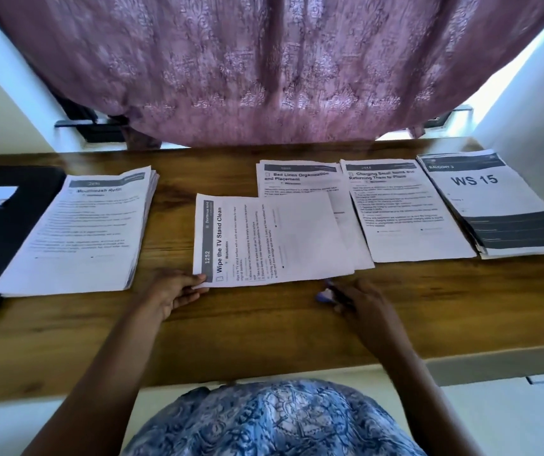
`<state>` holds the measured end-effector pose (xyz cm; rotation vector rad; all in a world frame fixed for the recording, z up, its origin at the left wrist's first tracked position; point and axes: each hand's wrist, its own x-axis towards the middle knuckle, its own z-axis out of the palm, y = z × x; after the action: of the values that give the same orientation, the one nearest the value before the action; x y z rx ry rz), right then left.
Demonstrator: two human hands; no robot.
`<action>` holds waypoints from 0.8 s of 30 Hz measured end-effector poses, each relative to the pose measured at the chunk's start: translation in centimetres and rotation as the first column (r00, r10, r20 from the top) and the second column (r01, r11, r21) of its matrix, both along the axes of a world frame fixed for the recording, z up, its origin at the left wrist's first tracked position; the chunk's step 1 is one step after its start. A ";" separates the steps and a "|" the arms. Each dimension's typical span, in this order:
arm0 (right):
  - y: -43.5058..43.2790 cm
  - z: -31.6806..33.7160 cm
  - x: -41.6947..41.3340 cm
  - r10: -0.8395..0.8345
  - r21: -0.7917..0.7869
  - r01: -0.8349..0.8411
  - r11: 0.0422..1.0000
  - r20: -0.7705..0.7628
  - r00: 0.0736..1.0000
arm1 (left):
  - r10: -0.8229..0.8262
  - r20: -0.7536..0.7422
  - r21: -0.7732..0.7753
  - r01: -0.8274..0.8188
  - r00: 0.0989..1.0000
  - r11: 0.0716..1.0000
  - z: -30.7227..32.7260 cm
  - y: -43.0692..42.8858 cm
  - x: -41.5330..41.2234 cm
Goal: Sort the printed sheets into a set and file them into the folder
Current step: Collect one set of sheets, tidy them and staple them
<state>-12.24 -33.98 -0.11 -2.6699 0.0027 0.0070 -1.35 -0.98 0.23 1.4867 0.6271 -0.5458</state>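
Note:
A printed sheet headed "Wipe the TV Stand Clean" (264, 238) lies turned sideways in the middle of the wooden desk (264, 330). My left hand (173, 296) pinches its near left corner. My right hand (359, 302) hovers by its near right corner, fingers blurred and curled, with something small and bluish at the fingertips. The sheet partly covers a "Bed Linen Organization" pile (296, 179). A thick "Mouthwash Refill" stack (83, 232) lies at the left. A dark folder (7, 225) sits at the far left edge.
A "Charging Small Items" pile (408, 212) and a "WS 15" stack (494, 205) lie at the right. A purple patterned curtain (264, 67) hangs behind the desk. White walls close in on both sides.

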 end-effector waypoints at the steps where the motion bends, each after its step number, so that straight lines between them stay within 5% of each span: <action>1: 1.8 0.0 -0.2 0.056 0.019 -0.056 0.998 -0.003 0.998 | -0.003 0.005 0.000 0.003 1.000 1.000 -0.1 0.0 0.0; 8: 12.8 -1.2 0.3 0.207 -0.019 -0.207 0.978 0.041 0.977 | -0.029 0.041 -0.008 0.029 0.999 1.000 -0.8 0.4 -0.1; 12: 15.6 -0.9 1.3 0.144 -0.128 -0.130 0.983 0.110 0.983 | -0.032 0.066 0.024 0.030 0.997 0.999 -1.4 0.7 -0.3; 24: 19.3 -0.9 1.9 -0.061 0.042 0.057 0.997 0.092 0.994 | -0.047 0.199 0.066 0.035 0.979 0.997 -2.0 0.6 -1.1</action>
<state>-10.36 -14.67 -1.02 -2.6270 0.0508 -0.1351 -2.48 -0.35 -1.81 1.5936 0.4597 -0.4042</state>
